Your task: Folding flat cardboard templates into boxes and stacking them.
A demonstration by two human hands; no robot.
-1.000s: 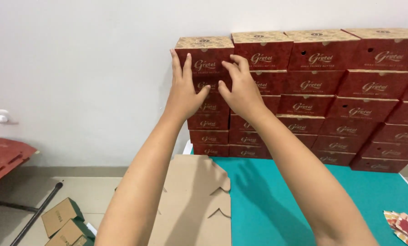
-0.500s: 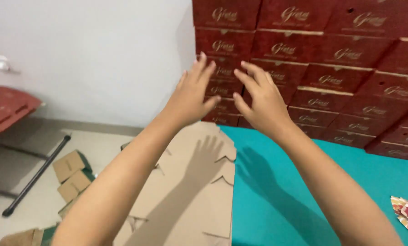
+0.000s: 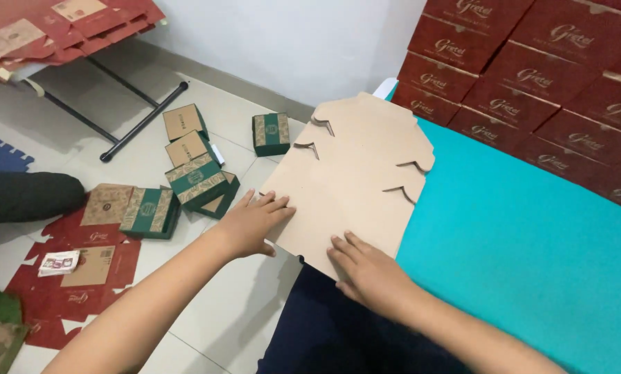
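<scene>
Hands are resting on a flat brown cardboard blank (image 3: 355, 183) at the centre of the frame, the sheet lying partly on the teal counter (image 3: 532, 242) and jutting past its left edge over the tiled floor (image 3: 234, 318). The left hand (image 3: 249, 225) is lying palm down with fingers spread, its fingertips touching the blank's lower left edge. The right hand (image 3: 369, 271) is lying flat too, fingers loosely spread and pressing on the sheet's near corner; neither hand is pinching anything. The blank is showing notched, saw-tooth cuts along its left and right sides.

Filling the upper right of the frame, stacked dark red boxes (image 3: 532, 83) are standing in rows on the counter against the white wall (image 3: 303, 41), just beyond the far end of the blank. On the floor at centre left, small green and tan boxes (image 3: 192, 181) are lying scattered, one apart near the wall. Flattened red cartons (image 3: 68, 291) are spreading across the lower left, with a small printed card (image 3: 59, 262) lying on them. In the upper left corner, more red flattened cartons (image 3: 68, 28) are sitting on a black-legged folding stand (image 3: 140, 121). A dark-clad part of another person (image 3: 26, 197) is showing at the left edge.
</scene>
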